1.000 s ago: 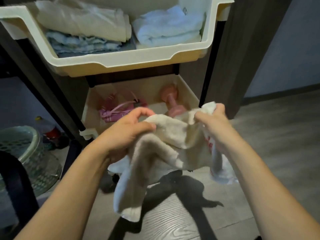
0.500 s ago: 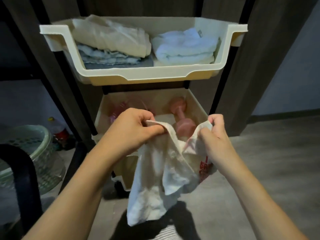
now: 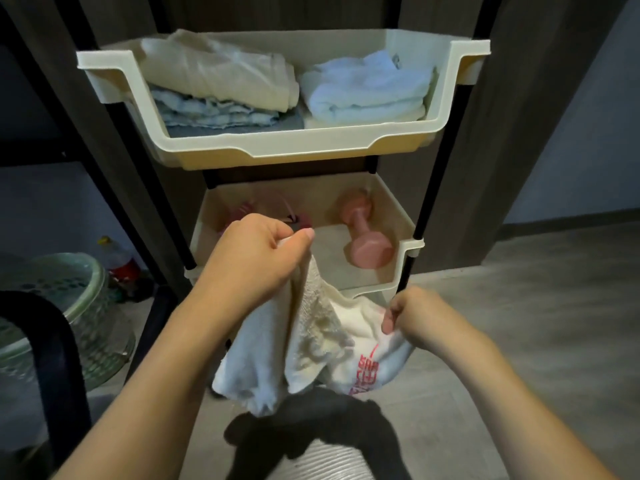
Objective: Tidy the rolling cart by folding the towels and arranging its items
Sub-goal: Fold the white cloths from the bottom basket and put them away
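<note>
Towel [image 3: 318,341] held in air before cart [image 3: 277,147], unfolded, bulk hanging below both grips. Left hand [image 3: 256,265] pinches upper edge; right hand [image 3: 415,317] pinches lower corner beside red print, likely seeking edges to square for fold. Beyond left grip, lower tray: dumbbell [image 3: 363,233]. Above: folded towels [image 3: 363,88].
</note>
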`<state>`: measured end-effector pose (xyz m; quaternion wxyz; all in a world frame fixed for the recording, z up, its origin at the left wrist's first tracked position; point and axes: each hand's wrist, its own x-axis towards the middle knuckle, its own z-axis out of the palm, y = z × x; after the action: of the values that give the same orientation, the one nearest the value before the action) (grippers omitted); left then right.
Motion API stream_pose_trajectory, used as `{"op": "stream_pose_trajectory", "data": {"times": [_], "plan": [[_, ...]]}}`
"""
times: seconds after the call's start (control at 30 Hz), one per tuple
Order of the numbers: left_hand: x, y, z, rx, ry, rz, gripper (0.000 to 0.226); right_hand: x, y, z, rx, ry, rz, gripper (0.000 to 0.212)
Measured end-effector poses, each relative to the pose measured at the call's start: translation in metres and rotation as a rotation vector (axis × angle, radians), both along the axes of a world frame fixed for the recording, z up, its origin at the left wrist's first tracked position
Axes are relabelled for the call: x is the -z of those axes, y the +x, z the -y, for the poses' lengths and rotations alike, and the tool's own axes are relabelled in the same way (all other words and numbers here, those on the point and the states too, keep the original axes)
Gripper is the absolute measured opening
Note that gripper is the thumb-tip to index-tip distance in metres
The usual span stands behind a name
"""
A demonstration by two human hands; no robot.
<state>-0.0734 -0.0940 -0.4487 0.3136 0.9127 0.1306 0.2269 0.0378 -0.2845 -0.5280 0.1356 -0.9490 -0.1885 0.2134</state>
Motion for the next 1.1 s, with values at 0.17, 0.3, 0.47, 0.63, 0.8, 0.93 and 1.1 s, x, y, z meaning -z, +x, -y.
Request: {"op": "stream_pose_trajectory", "data": {"times": [0.17, 0.3, 0.47, 0.63, 0.8, 0.93, 1.1], "plan": [[0.001, 0.002, 0.005, -0.056, 0.090, -0.080, 0.056, 0.024, 0.008, 0.005, -0.119, -0.307, 0.116, 0.026], [0.002, -0.001, 0.004, -0.076, 0.149, -0.111, 0.043, 0.026, 0.009, 0.000, -0.119, -0.141, 0.118, 0.015], [0.005, -0.005, 0.005, 0.183, 0.062, -0.116, 0.039, 0.022, 0.005, -0.001, 0.133, 0.566, -0.322, 0.046], [0.006, -0.007, 0.003, 0.349, -0.029, -0.083, 0.039, 0.019, 0.006, 0.004, 0.079, 0.779, -0.427, 0.025], [0.003, -0.008, 0.000, 0.477, -0.287, 0.024, 0.051, 0.033, 0.014, 0.013, -0.142, 0.628, -0.451, 0.077], [0.001, -0.009, 0.002, 0.522, -0.300, 0.035, 0.048, 0.039, 0.009, 0.005, -0.249, 0.698, -0.496, 0.074], [0.005, -0.009, 0.001, 0.445, -0.191, -0.005, 0.045, 0.034, -0.003, -0.012, -0.405, 0.598, -0.319, 0.038]]}}
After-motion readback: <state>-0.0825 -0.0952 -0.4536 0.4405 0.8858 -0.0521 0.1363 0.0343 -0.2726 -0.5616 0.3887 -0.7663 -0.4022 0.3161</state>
